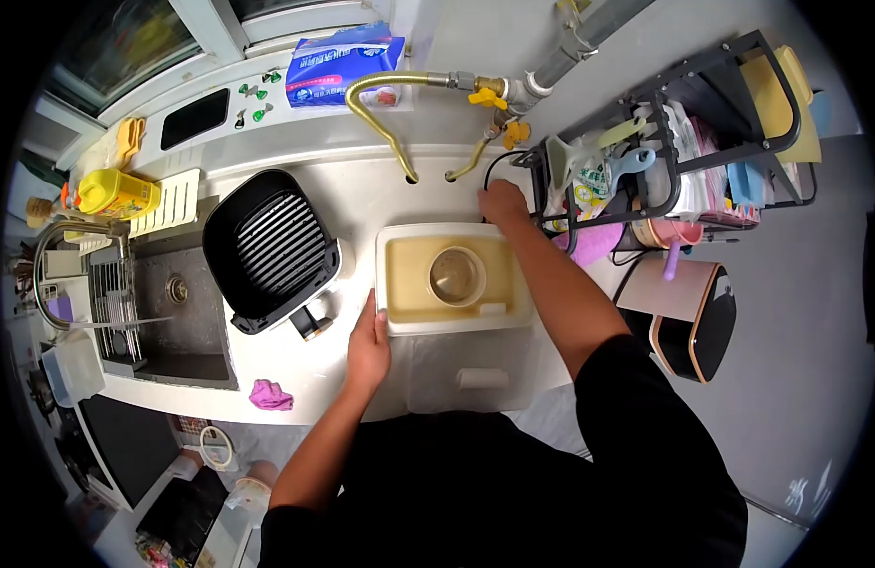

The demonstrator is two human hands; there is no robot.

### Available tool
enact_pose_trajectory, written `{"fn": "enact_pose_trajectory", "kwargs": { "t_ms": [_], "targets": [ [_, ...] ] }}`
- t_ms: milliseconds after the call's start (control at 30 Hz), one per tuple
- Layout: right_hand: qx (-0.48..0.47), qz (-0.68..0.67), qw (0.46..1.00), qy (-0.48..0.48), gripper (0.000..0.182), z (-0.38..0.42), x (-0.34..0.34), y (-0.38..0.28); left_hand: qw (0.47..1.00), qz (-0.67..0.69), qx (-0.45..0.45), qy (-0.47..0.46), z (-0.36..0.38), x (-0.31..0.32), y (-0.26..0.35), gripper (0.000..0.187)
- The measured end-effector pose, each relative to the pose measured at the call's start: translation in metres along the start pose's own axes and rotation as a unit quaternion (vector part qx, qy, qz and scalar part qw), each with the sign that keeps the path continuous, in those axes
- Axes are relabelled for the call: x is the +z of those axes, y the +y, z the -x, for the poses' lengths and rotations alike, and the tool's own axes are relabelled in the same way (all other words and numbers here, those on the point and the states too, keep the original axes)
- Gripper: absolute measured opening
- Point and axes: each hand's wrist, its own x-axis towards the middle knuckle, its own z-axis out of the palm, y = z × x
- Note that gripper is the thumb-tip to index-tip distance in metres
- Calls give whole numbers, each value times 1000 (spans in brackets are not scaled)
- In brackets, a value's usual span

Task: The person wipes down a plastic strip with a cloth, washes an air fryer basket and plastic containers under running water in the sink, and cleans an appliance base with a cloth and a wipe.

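A cream rectangular appliance or box (414,320), with a tan recessed top and a round pale cup-like part (456,276) on it, stands on the counter in front of me. My left hand (369,343) lies along its left side, fingers stretched out and touching the edge. Behind its back right corner, my right hand (505,202) is closed around a thin black cord (494,166), which loops up toward the rack. The fingertips of that hand are partly hidden. Left of the box sits a black air fryer basket (276,237) with a ridged tray inside.
A sink (163,331) with a tap is at left; a pink cloth (271,395) lies near the counter's front edge. Brass-coloured hoses (380,118) run behind. A black rack (679,170) holding utensils and bags stands at right, above a black-and-pink appliance (679,317).
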Motion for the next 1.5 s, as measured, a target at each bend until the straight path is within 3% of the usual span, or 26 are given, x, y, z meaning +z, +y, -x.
{"fn": "enact_pose_trajectory", "kwargs": {
  "t_ms": [33, 100, 133, 200, 267, 400, 433, 467, 500, 567, 633, 700, 833, 933, 1133, 1200, 1333, 1400, 1500],
  "targets": [
    [1, -1, 1000, -2, 38, 12, -9, -3, 1000, 4, -2, -4, 0, -1, 1, 49],
    [-130, -108, 984, 49, 36, 42, -23, -4, 1000, 6, -5, -8, 0, -2, 1, 49],
    [-130, -109, 984, 47, 36, 61, -34, -3, 1000, 13, 2, -11, 0, -2, -1, 51],
    [-293, -195, 923, 158, 37, 103, -50, 9, 1000, 17, 8, -12, 0, -4, -4, 52],
    [-304, -163, 913, 217, 38, 132, -49, 32, 999, 40, -9, -28, 0, -7, -5, 53],
    [-195, -183, 933, 239, 45, 171, -14, 90, 987, 136, -68, -59, -6, -5, -23, 55],
    [-100, -336, 928, 129, 50, 172, 11, 110, 986, 129, -87, -65, -10, -5, -25, 56],
    [-3, -473, 881, 12, 55, 174, 25, 121, 984, 122, -105, -70, -14, -4, -27, 58],
    [-4, -475, 880, 13, 55, 183, 25, 119, 985, 120, -104, -69, -18, -1, -27, 58],
    [77, -575, 810, -81, 65, 199, 28, 112, 982, 146, -72, -100, -22, 5, -27, 62],
    [96, -576, 806, -95, 69, 200, 26, 108, 977, 165, -92, -96, -21, 10, -25, 63],
    [149, -668, 712, -155, 70, 198, 19, 106, 973, 185, -108, -91, -22, 10, -22, 64],
    [144, -645, 731, -169, 64, 188, 30, 122, 971, 192, -99, -106, -23, 12, -30, 66],
    [102, -688, 697, -175, 64, 193, 28, 123, 974, 185, -86, -98, -17, 9, -26, 65],
    [141, -739, 642, -148, 55, 228, -15, 105, 977, 183, -59, -92, 8, -7, -9, 66],
    [90, -752, 632, -164, 49, 231, -21, 108, 975, 193, -51, -92, 13, -14, 1, 66],
    [58, -755, 633, -161, 56, 240, -35, 106, 976, 194, -26, -96, 20, -34, 30, 65],
    [17, -765, 608, -213, 64, 243, -38, 109, 978, 186, -33, -84, 28, -45, 49, 64],
    [14, -771, 598, -217, 69, 259, -50, 100, 976, 200, -34, -78, 39, -60, 64, 63]
  ]
}}
